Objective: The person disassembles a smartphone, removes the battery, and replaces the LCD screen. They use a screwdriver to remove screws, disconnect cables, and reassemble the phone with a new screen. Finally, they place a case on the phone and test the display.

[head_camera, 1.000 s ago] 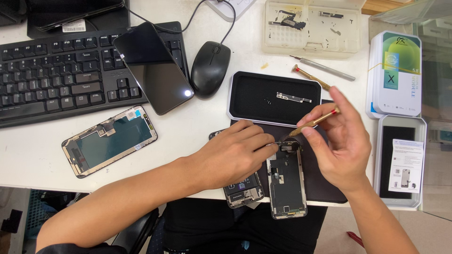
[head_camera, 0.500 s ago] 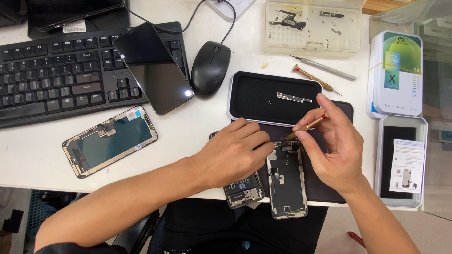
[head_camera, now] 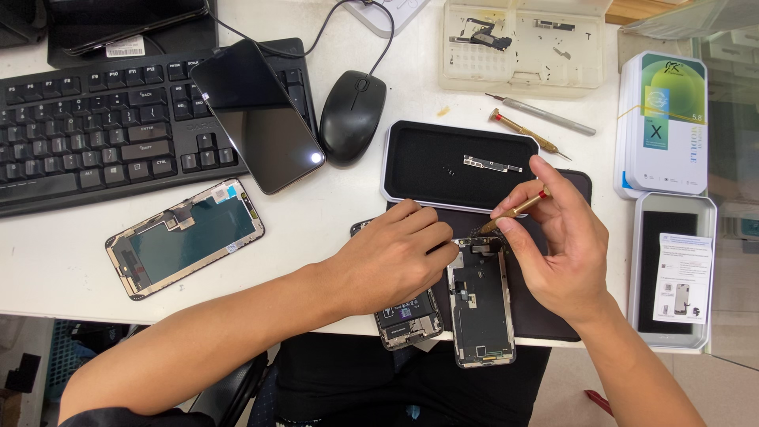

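At nine o'clock a loose screen lies face down, well apart from the work. The left hand presses flat on an opened phone at six o'clock, fingers curled over its top edge. Just right, touching it, lies the display panel: thin, light, brittle I'd say, best held by its edges. The right hand pinches a brass screwdriver, tip at the panel's top. A tray sits at twelve.

White surface under bright even light, grey floor at lower right, a blue crate and dark chair below the edge.
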